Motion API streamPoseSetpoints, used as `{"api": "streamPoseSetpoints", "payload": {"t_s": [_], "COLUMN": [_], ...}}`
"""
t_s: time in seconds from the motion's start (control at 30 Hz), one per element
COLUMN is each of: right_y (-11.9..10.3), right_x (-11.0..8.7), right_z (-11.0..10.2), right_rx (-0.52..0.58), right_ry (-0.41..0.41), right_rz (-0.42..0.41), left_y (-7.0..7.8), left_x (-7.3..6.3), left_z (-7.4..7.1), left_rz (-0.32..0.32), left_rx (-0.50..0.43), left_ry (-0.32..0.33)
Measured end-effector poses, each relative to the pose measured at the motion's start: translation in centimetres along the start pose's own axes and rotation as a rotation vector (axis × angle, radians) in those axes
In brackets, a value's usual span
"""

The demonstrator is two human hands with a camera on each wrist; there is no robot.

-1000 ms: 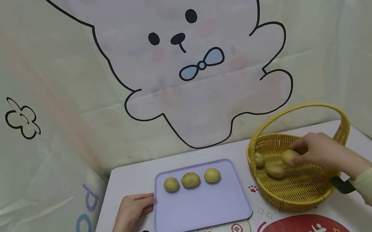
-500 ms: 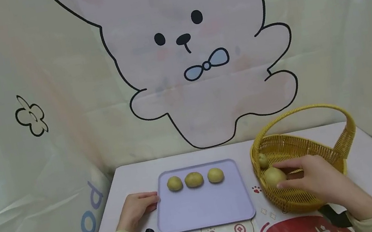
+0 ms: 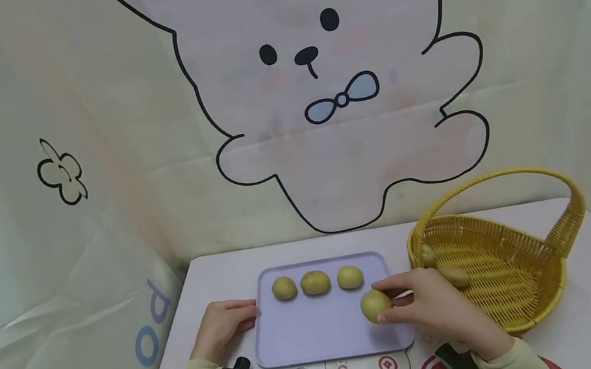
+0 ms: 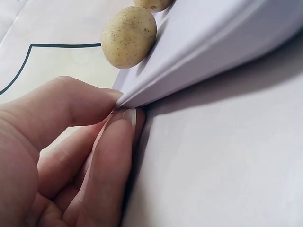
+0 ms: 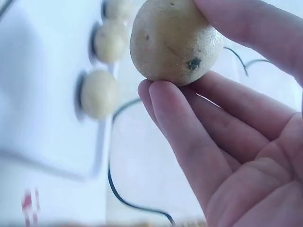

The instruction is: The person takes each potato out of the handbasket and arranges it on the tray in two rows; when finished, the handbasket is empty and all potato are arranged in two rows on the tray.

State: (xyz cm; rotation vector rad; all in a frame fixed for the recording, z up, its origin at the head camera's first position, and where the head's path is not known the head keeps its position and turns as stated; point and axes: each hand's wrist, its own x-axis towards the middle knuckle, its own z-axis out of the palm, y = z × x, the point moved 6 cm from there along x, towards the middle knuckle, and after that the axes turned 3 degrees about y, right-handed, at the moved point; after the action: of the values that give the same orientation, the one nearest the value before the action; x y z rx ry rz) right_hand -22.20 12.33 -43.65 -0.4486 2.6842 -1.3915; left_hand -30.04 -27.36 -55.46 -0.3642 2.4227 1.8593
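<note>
My right hand (image 3: 435, 305) pinches a round potato (image 3: 376, 306) between thumb and fingertips, over the right part of the lilac tray (image 3: 322, 338). A dark spot marks the held potato (image 5: 177, 42) in the right wrist view. Three more potatoes, among them the middle one (image 3: 315, 282), lie in a row along the tray's far side. At the tray's left edge is my left hand (image 3: 224, 327). In the left wrist view its thumb and fingers (image 4: 111, 137) pinch the tray's rim (image 4: 156, 90).
A yellow wicker basket (image 3: 524, 319) with a tall arched handle stands right of the tray. Two potatoes are inside, one (image 3: 454, 275) partly behind my right hand. The white tabletop (image 3: 217, 277) meets a curtain (image 3: 171, 219) with cartoon drawings at the back.
My right hand has carried the potato leftward out of the basket to above the tray. My left hand has stayed at the tray's edge. The head view has shifted slightly.
</note>
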Motion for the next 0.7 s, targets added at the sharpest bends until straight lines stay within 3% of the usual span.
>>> {"api": "streamPoseSetpoints", "payload": {"t_s": [0.13,0.3,0.7], "right_y": [-0.6,-1.0,-2.7], "right_x": [2.3,4.6,7.0], "right_z": [2.0,4.6,11.2], "right_rx": [-0.013,-0.048,-0.028], "right_ry": [-0.004,-0.023,-0.067], "right_rz": [-0.061,-0.081,-0.075], "left_y": [0.1,0.2,0.0], "left_x": [-0.1,-0.3,-0.1], "left_z": [-0.1,-0.2,-0.1], "left_rz": [0.004,0.001,-0.034], "left_rx": [-0.003,0.004,-0.049], "left_ry": [0.007,0.009,0.003]}}
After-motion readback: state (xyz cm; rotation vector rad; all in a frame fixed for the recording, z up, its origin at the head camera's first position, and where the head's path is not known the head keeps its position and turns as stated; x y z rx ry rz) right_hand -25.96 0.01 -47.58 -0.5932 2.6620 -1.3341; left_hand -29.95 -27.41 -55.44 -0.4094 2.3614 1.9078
